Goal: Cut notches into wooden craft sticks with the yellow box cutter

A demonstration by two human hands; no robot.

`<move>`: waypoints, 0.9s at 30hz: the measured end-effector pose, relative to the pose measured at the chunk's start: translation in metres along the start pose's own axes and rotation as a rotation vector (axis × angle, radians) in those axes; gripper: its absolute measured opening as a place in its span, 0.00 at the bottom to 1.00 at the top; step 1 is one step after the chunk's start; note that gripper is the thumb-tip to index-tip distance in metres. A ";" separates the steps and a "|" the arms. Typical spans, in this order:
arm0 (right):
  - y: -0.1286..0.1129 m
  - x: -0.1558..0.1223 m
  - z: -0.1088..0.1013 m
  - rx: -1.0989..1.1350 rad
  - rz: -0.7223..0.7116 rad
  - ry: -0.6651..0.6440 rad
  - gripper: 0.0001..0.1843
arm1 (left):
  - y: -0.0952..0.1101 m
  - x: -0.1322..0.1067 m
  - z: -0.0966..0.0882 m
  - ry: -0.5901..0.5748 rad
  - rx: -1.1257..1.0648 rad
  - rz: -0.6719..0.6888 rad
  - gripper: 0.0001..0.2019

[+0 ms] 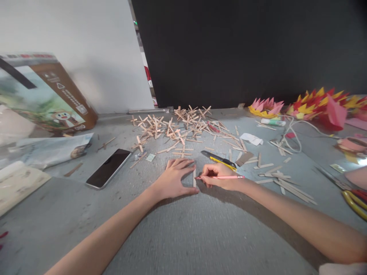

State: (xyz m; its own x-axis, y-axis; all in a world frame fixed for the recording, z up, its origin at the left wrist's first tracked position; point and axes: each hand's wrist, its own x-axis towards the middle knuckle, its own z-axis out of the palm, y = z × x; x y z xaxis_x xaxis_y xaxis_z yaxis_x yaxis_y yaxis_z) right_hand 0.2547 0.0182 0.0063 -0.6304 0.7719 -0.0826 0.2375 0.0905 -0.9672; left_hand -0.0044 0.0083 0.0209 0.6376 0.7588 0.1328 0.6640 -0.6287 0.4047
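Note:
A pale wooden craft stick lies upright in the view on the grey table between my two hands. My left hand rests flat beside it, thumb at its near end and fingertips at its far end, holding it in place. In my right hand, the fingers are pinched round a pink pencil. The pencil's tip touches or almost touches the stick's right edge. Just beyond my right hand is a black and yellow utility knife.
Joined craft sticks are heaped at the back; loose sticks lie right. A phone and box stand left. Right are scissors, a white cable, paper crowns and another person's skin.

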 end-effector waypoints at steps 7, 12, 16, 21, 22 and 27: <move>0.000 0.001 0.001 -0.019 0.007 -0.001 0.18 | 0.003 0.001 -0.001 -0.002 0.004 -0.002 0.41; 0.001 0.000 0.001 -0.009 0.005 0.020 0.18 | 0.002 0.001 -0.001 -0.005 0.004 -0.001 0.41; 0.002 0.000 0.000 -0.021 0.004 -0.003 0.18 | -0.001 0.001 0.001 0.001 -0.005 0.003 0.41; 0.005 0.002 0.001 -0.026 0.016 0.029 0.18 | -0.002 0.001 0.002 0.010 -0.018 0.013 0.40; 0.005 0.002 0.001 -0.036 0.015 0.025 0.18 | -0.002 0.001 0.002 0.011 -0.017 0.014 0.40; 0.001 0.001 0.001 -0.034 0.024 0.045 0.18 | -0.002 0.001 0.002 0.008 -0.014 0.009 0.40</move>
State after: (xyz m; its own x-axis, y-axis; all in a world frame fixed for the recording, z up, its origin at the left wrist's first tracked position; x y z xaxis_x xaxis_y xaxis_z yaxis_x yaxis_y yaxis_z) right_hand 0.2533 0.0180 0.0051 -0.5903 0.8017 -0.0938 0.2777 0.0926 -0.9562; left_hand -0.0042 0.0095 0.0184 0.6406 0.7543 0.1435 0.6524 -0.6333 0.4164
